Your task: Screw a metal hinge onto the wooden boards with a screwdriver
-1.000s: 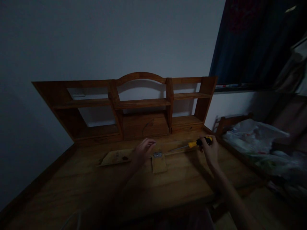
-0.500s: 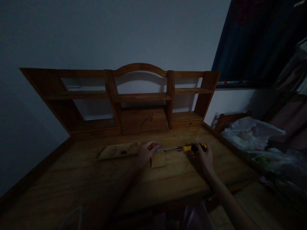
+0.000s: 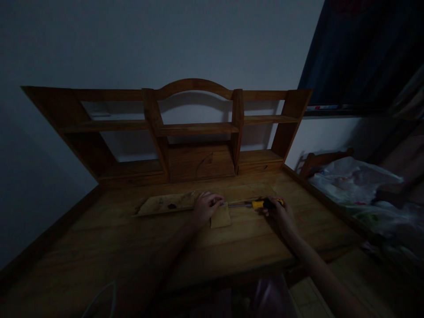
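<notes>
My right hand [image 3: 281, 215] is closed around the black and yellow handle of a screwdriver [image 3: 257, 204]. Its metal shaft points left, and the tip meets a small shiny metal piece [image 3: 223, 203] that my left hand [image 3: 204, 208] pinches between thumb and fingers. Those fingers cover most of the piece, so its exact kind is hidden. Just below it, a small square of cardboard [image 3: 220, 217] lies on the wooden desk [image 3: 198, 260]. A long torn cardboard strip [image 3: 162, 204] reaches left from beside my left hand.
A wooden shelf unit [image 3: 198, 129] stands at the back of the desk against the wall. Plastic bags [image 3: 356, 176] are piled beyond the desk's raised right edge. A pale cable loop [image 3: 111, 296] shows at the lower left.
The screwdriver tip has come left up to the metal piece, closing a small gap. My left fingers now cover more of that piece. The whole view has shifted slightly.
</notes>
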Demonstrator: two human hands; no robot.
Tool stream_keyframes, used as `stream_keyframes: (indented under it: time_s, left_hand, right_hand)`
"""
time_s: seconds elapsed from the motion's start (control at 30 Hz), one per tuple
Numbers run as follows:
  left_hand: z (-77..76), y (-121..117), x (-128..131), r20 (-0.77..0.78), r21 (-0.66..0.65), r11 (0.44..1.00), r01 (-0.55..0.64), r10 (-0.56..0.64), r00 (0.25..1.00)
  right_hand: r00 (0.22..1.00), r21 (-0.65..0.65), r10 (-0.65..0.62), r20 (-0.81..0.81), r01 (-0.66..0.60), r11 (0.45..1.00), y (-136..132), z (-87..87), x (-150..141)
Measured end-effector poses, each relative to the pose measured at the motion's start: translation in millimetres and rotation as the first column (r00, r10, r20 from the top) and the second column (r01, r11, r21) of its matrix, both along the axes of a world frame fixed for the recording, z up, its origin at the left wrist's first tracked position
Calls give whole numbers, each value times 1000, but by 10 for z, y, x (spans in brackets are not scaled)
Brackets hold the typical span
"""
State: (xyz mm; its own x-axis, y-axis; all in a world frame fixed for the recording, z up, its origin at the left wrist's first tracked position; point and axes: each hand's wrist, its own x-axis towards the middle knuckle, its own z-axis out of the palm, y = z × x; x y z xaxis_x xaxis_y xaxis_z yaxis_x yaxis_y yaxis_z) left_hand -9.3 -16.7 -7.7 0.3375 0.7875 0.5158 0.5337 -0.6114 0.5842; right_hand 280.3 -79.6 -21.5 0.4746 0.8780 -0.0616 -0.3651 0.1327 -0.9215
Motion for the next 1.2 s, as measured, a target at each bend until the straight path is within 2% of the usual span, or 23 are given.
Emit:
stream_keyframes:
  time_s: [0.17,0.4,0.63,0.87,1.03,1.2]
  left_hand:
    - [-6,6,5,-13,-12,1000,-8,8,1000]
    - [7,-31,3,-89,34,999,4,-1,996]
    - [-6,-12,-17,-42,115,988,103,-99,994]
    - [6,-17,-26,-45,38,998,47,-45,998]
    - [-4,-28,-44,-41,45,997,60,-59,997]
    - [4,-46,-32,-22,4,994,108,-108,994]
  right_hand:
    - [999,11,-9,33,9,1000,-12,1,12]
    - [999,-1,-22,34,22,1000,-52,99,-51]
    - [999,-25,-18,43,19,1000,3,-4,34]
    - [999,-8,-17,46,18,1000,-23,-9,37]
    - [998,-41,-32,44,34,999,-15,-11,52]
    - [997,-47,-48,59,51,998,-63,76,17]
